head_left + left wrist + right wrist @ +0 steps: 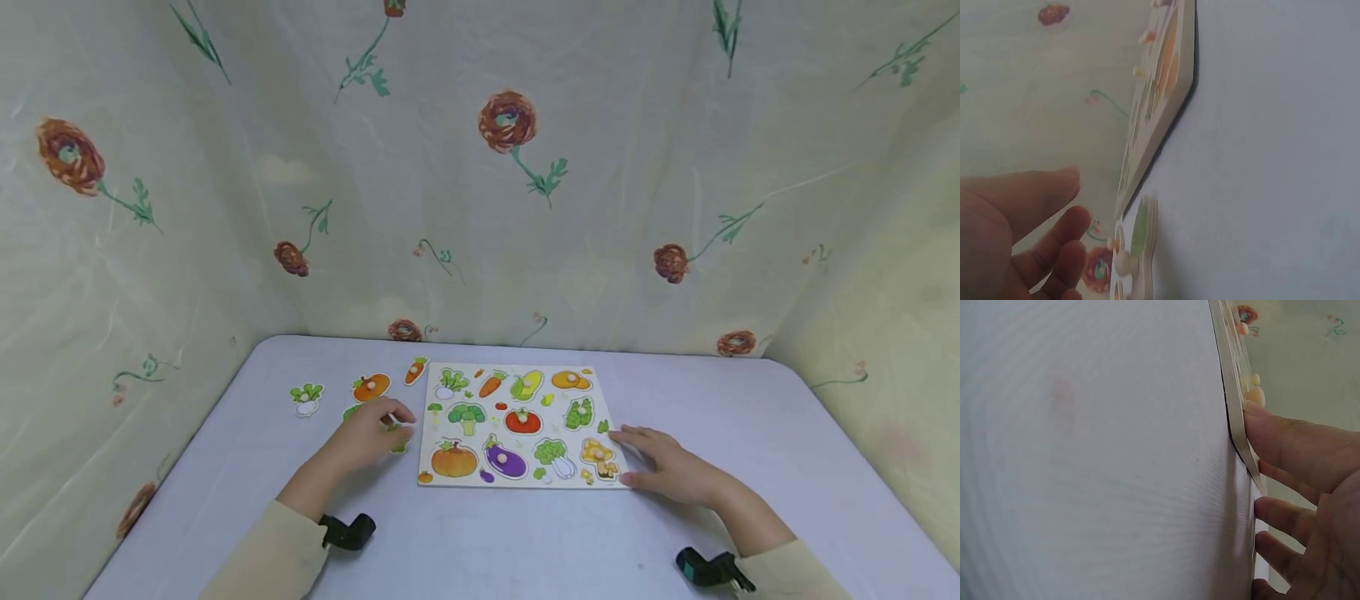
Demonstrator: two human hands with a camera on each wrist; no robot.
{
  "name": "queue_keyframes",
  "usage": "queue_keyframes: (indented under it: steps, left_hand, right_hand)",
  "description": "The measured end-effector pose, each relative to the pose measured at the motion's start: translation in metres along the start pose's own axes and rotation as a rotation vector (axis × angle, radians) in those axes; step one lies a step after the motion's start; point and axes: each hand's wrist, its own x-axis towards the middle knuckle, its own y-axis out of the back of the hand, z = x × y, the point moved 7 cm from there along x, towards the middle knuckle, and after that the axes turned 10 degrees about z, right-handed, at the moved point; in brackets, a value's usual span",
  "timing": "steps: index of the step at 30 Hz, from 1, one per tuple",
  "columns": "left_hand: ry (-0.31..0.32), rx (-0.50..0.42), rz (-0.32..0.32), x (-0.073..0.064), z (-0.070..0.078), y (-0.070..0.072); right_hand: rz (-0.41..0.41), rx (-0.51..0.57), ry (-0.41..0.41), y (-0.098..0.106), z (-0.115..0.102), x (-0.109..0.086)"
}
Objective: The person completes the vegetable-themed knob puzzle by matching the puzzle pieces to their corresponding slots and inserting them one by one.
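Observation:
A wooden vegetable puzzle board (487, 429) lies flat on the table. Knobbed pieces sit in it, among them a tomato (522, 422), an eggplant (506, 460) and a mushroom (597, 452). My left hand (372, 433) hovers left of the board with bent fingers, nothing visible between them. Below its fingertips is a green knobbed piece (1140, 228), mostly hidden in the head view. Another green piece (351, 412) shows partly behind the hand. My right hand (667, 467) touches the board's right edge, its thumb (1285, 440) against the near corner and its other fingers spread beside it.
Loose pieces lie left of the board: a white radish (306, 400), a pumpkin (371, 387) and a carrot (415, 371). A white-covered table (525, 550) carries everything. A flowered curtain (600, 208) surrounds its back and sides.

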Motion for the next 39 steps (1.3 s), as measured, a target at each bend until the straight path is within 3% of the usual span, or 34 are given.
queue_keyframes:
  steps: [12, 20, 39]
  left_hand:
    - [-0.055, 0.02, -0.017, -0.003, -0.016, 0.012]
    - [-0.031, 0.074, -0.025, -0.003, -0.026, 0.008]
    - [0.001, 0.083, -0.059, 0.0, -0.029, 0.005]
  right_hand:
    - [0.0, -0.009, -0.001, 0.0, 0.001, 0.0]
    - [-0.002, -0.001, -0.017, -0.002, 0.004, -0.002]
    - [0.005, -0.002, -0.01, -0.002, 0.004, 0.001]
